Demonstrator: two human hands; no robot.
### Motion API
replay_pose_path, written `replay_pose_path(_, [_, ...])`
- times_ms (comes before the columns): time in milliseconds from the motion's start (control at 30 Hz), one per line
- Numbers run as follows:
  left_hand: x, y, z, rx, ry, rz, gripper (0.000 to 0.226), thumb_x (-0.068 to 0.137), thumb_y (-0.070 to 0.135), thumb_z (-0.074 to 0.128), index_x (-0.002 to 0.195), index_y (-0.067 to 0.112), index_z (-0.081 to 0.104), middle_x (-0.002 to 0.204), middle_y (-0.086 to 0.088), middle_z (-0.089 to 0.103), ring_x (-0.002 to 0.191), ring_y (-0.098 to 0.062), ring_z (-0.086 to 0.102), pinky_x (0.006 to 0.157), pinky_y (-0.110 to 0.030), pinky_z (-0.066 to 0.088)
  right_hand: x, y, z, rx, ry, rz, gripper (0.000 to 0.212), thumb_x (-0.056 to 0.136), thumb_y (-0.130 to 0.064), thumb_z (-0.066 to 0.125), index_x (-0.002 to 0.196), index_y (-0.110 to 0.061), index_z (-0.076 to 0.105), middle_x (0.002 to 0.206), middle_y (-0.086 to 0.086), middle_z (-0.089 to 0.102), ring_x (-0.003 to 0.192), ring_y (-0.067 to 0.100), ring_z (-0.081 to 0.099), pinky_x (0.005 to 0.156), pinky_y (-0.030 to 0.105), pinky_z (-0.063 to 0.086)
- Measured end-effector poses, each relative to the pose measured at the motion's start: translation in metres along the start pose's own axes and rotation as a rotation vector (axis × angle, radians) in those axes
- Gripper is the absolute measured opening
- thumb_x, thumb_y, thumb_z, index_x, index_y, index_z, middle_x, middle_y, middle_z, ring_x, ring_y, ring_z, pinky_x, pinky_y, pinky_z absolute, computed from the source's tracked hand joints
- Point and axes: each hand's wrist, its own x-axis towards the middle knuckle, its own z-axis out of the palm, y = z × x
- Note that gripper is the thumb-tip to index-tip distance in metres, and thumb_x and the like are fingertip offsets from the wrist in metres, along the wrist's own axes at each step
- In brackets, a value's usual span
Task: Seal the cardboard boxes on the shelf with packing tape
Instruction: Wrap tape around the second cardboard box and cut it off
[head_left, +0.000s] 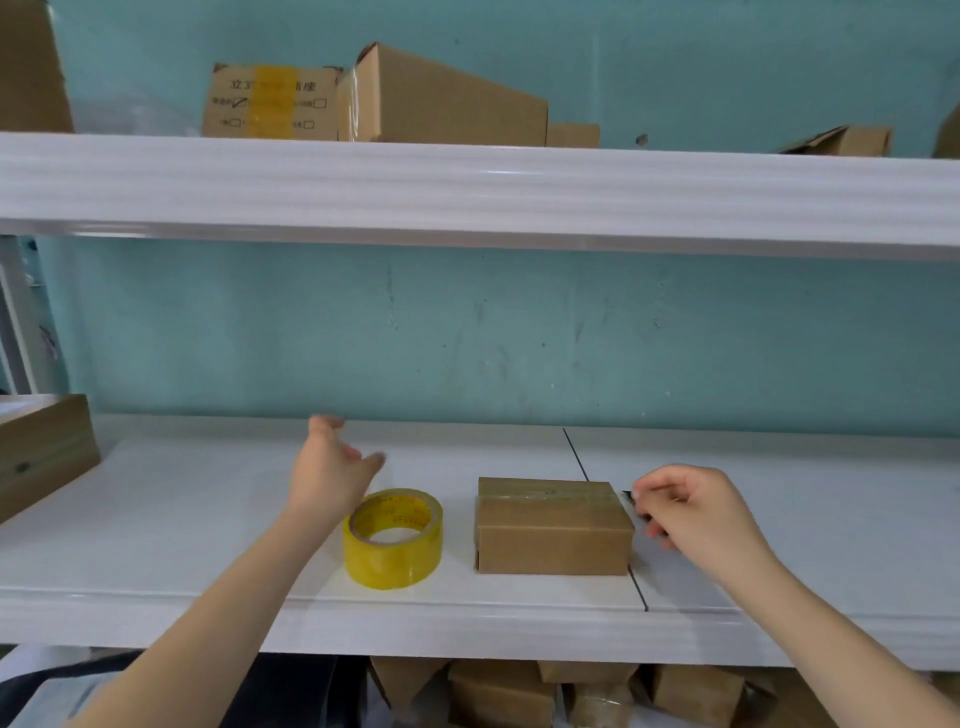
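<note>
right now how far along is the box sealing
Done: a tape strip already runs across the top of the small box. In hand: the right hand pinches a small dark thing at the box's right end, perhaps trimming tape; the left hand hovers open behind the tape roll. Left: an upper-shelf box shows a lifted flap, so more sealing likely remains.

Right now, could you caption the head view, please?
Left hand open near tape roll; right hand pinches dark object beside box.

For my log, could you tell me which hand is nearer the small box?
Right. The right hand sits at the small box's right end; the left hand is off to its left, behind the tape roll.
</note>
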Motion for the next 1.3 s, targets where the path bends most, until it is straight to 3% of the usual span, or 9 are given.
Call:
replay_pose_path(167, [-0.069, 0.044, 0.031, -0.089, -0.273, 0.138, 0.032, 0.086, 0.025, 0.063, 0.112, 0.01, 0.055, 0.091, -0.003, 0.061, 0.084, -0.025, 0.063, 0.075, -0.033, 0.049, 0.01, 0.005, 0.008, -0.107, 0.014, 0.145, 0.021, 0.083, -0.024, 0.063, 0.071, -0.007, 0.064, 0.074, 0.002, 0.066, 0.075, 0.024, 0.062, 0.08, 0.048, 0.055])
replay_pose_path(333, [-0.09, 0.054, 0.067, 0.164, -0.459, 0.137, 0.025, 0.094, 0.032, 0.048, 0.085, 0.009, 0.052, 0.09, -0.011, 0.062, 0.085, -0.029, 0.059, 0.064, -0.026, 0.036, 0.009, -0.009, 0.026, 0.159, -0.116, 0.434, 0.043, 0.086, -0.035, 0.062, 0.092, 0.007, 0.061, 0.084, 0.016, 0.068, 0.07, 0.028, 0.068, 0.053, 0.031, 0.057])
replay_pose_path(500, [-0.074, 0.052, 0.075, -0.112, -0.351, -0.005, 0.029, 0.088, 0.023, 0.063, 0.105, -0.001, 0.06, 0.103, -0.018, 0.065, 0.1, -0.033, 0.061, 0.079, -0.032, 0.045, 0.004, -0.012, 0.02, 0.109, -0.351, 0.472, 0.078, 0.07, -0.042, 0.076, 0.134, -0.019, 0.038, 0.108, 0.006, 0.058, 0.077, 0.022, 0.067, 0.048, 0.025, 0.053])
replay_pose_path(633, [-0.063, 0.066, 0.061, -0.302, -0.245, 0.071, 0.037, 0.073, 0.029, 0.079, 0.095, 0.002, 0.07, 0.088, -0.01, 0.071, 0.082, -0.021, 0.066, 0.075, -0.03, 0.049, 0.001, -0.006, 0.011, -0.213, -0.566, 0.093, 0.118, 0.036, -0.059, 0.086, 0.138, -0.047, 0.026, 0.12, -0.006, 0.049, 0.099, 0.013, 0.061, 0.086, 0.034, 0.054])
replay_pose_path(833, [-0.057, 0.105, 0.036, -0.658, -0.35, 0.305, 0.009, 0.082, 0.021, 0.07, 0.091, 0.019, 0.072, 0.083, 0.015, 0.072, 0.079, 0.007, 0.063, 0.072, -0.009, 0.045, -0.001, -0.008, 0.022, 0.504, -0.391, 0.126, 0.066, 0.064, -0.026, 0.081, 0.124, -0.02, 0.054, 0.104, 0.016, 0.066, 0.079, 0.023, 0.07, 0.056, 0.031, 0.056])
replay_pose_path(1000, [-0.064, 0.094, 0.031, -0.685, -0.449, 0.061, 0.083, 0.071, 0.038, 0.078, 0.141, 0.018, 0.038, 0.139, 0.003, 0.047, 0.126, -0.011, 0.045, 0.104, -0.035, 0.039, -0.007, -0.02, 0.018, 1.128, -0.746, 0.293, 0.048, 0.079, -0.047, 0.061, 0.112, -0.013, 0.068, 0.1, 0.019, 0.069, 0.063, 0.025, 0.065, 0.055, 0.035, 0.057])
replay_pose_path(1100, [-0.078, 0.08, 0.037, -0.936, -0.794, -0.087, 0.058, 0.076, 0.038, 0.072, 0.123, 0.007, 0.058, 0.114, -0.015, 0.068, 0.096, -0.026, 0.068, 0.075, -0.04, 0.058, -0.009, -0.022, 0.02, 0.984, -0.916, 0.285, 0.063, 0.086, -0.06, 0.037, 0.124, -0.015, 0.06, 0.116, 0.026, 0.062, 0.076, 0.032, 0.066, 0.065, 0.04, 0.056])
replay_pose_path(1200, [-0.081, 0.072, 0.039, -0.861, -0.72, -0.141, 0.036, 0.086, 0.039, 0.06, 0.106, 0.01, 0.068, 0.095, -0.011, 0.075, 0.072, -0.02, 0.071, 0.047, -0.027, 0.052, -0.01, -0.022, 0.028, 0.781, -0.656, 0.293, 0.057, 0.078, -0.055, 0.047, 0.118, -0.019, 0.064, 0.115, 0.02, 0.065, 0.091, 0.032, 0.064, 0.074, 0.045, 0.054])
replay_pose_path(1300, [-0.078, 0.066, 0.048, -0.661, -0.624, -0.229, 0.033, 0.089, 0.039, 0.059, 0.093, 0.01, 0.072, 0.081, -0.007, 0.075, 0.059, -0.019, 0.068, 0.052, -0.031, 0.055, -0.009, -0.024, 0.034, 0.685, -0.524, 0.199, 0.034, 0.085, -0.04, 0.058, 0.114, -0.025, 0.065, 0.106, 0.007, 0.072, 0.09, 0.02, 0.066, 0.075, 0.037, 0.055])
